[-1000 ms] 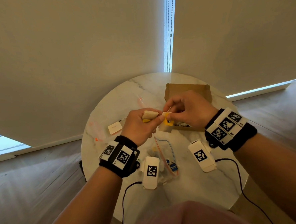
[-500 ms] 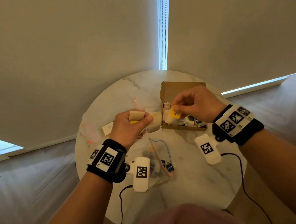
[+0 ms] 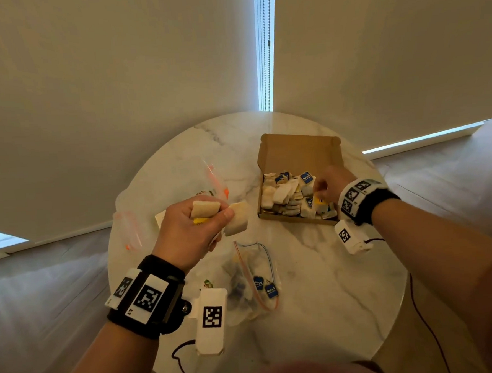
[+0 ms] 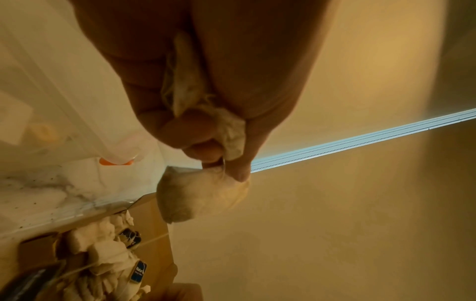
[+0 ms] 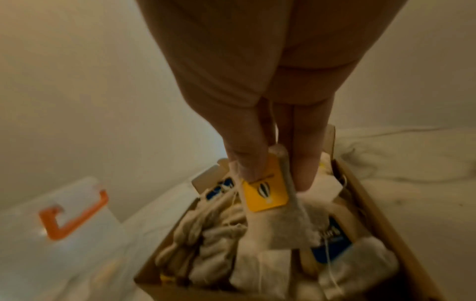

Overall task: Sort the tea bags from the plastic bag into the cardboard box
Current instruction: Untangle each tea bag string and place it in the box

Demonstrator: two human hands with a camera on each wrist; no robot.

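Observation:
My left hand [image 3: 197, 226] [image 4: 206, 126] is raised over the table's middle and grips a few cream tea bags [image 3: 236, 218] [image 4: 201, 195]; one sticks out past the thumb. The open cardboard box [image 3: 297, 151] [image 5: 365, 195] sits at the far right, filled with several tea bags [image 3: 285, 192] with blue tags. My right hand [image 3: 329, 185] [image 5: 273, 169] is inside the box at its right side and pinches a tea bag with a yellow tag [image 5: 265, 193] [image 3: 319, 199]. A clear plastic bag [image 3: 252, 284] with a few bags left lies near me on the table.
The round marble table [image 3: 318, 297] stands against drawn blinds. Clear zip bags with orange closures [image 3: 215, 179] [image 5: 74, 215] [image 4: 115, 162] lie at the left. A small white card [image 3: 161, 217] lies behind my left hand. Cables run off the near edge.
My right hand took the yellow-tagged tea bag away from my left hand and carried it right, down into the box. The left hand stayed up with its remaining bags.

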